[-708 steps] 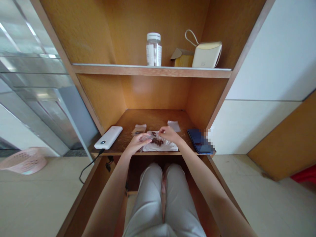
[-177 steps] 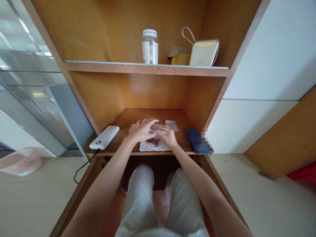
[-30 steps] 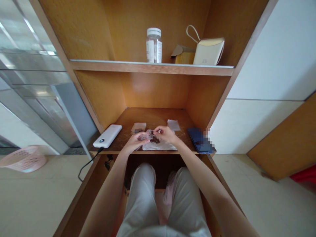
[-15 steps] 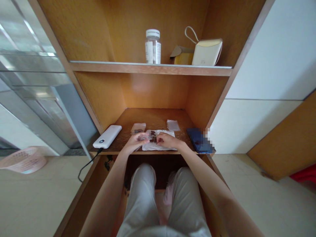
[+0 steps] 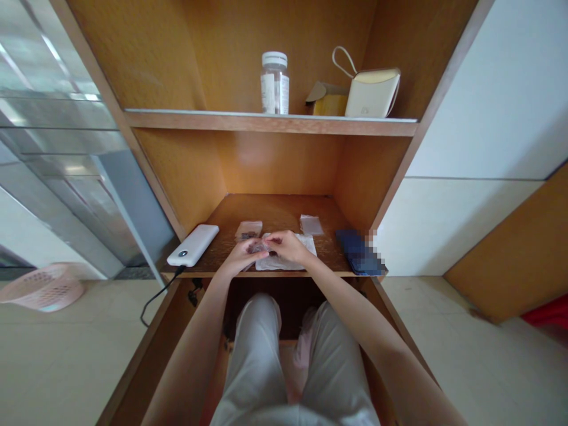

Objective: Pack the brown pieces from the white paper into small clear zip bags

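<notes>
My left hand [image 5: 242, 254] curls around a small clear plastic bag [image 5: 258, 247] just above the front of the wooden shelf [image 5: 275, 210]. My right hand [image 5: 286, 245] is pinched at the mouth of that bag, fingertips touching the left hand; what the pinch holds is too small to make out. Under both hands lies a white sheet [image 5: 306, 248], mostly covered by them. A filled small bag [image 5: 249, 229] lies behind the left hand, and an empty clear bag [image 5: 310, 224] lies behind the right.
A white power bank [image 5: 193, 245] with a cable sits at the shelf's left front corner. A dark blue phone [image 5: 357, 251] lies at the right front. On the upper shelf stand a clear jar [image 5: 274, 83], a small cardboard box [image 5: 325, 102] and a cream pouch [image 5: 371, 93]. A pink basket [image 5: 39, 286] is on the floor.
Half a second ago my right hand rested on the white sheet's dark pieces; it has since risen and moved left to the bag in my left hand.
</notes>
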`<action>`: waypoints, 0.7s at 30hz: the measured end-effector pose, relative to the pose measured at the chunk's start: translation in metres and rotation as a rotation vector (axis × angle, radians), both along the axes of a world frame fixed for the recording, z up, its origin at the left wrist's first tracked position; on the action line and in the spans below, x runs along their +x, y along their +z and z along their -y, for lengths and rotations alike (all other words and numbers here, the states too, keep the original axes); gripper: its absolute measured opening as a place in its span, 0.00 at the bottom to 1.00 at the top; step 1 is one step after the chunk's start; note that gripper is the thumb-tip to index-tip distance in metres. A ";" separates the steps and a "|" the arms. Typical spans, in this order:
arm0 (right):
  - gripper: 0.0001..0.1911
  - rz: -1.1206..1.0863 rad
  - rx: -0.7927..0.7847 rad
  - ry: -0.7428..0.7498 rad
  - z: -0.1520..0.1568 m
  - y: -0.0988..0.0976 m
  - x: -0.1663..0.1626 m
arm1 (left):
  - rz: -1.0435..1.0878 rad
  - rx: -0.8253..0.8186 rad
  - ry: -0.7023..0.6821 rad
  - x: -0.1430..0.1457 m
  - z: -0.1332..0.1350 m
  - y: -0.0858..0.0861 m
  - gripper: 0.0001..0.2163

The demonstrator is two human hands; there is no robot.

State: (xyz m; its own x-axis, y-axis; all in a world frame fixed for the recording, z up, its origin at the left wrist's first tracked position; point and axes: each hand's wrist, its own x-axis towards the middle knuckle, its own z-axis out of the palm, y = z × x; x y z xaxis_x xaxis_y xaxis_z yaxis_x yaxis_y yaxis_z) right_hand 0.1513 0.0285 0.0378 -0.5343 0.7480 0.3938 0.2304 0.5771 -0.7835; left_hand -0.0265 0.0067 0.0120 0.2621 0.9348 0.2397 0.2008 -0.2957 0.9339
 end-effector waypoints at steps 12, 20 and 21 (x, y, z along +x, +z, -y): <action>0.04 0.443 0.178 -0.087 -0.004 -0.002 0.028 | 0.009 -0.013 0.001 0.000 0.001 -0.001 0.21; 0.04 0.577 0.190 -0.062 0.001 -0.003 0.024 | -0.020 0.006 0.010 -0.001 0.000 0.000 0.21; 0.04 0.580 0.184 -0.062 0.002 -0.003 0.024 | -0.020 0.006 0.007 -0.001 0.000 0.000 0.21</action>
State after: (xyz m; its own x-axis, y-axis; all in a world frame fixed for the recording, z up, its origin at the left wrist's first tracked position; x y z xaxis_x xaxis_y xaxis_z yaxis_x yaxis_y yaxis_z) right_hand 0.1749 0.0268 0.0348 -0.6580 0.7318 0.1775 0.6272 0.6630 -0.4086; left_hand -0.0275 0.0065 0.0119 0.2606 0.9351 0.2400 0.2214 -0.2999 0.9279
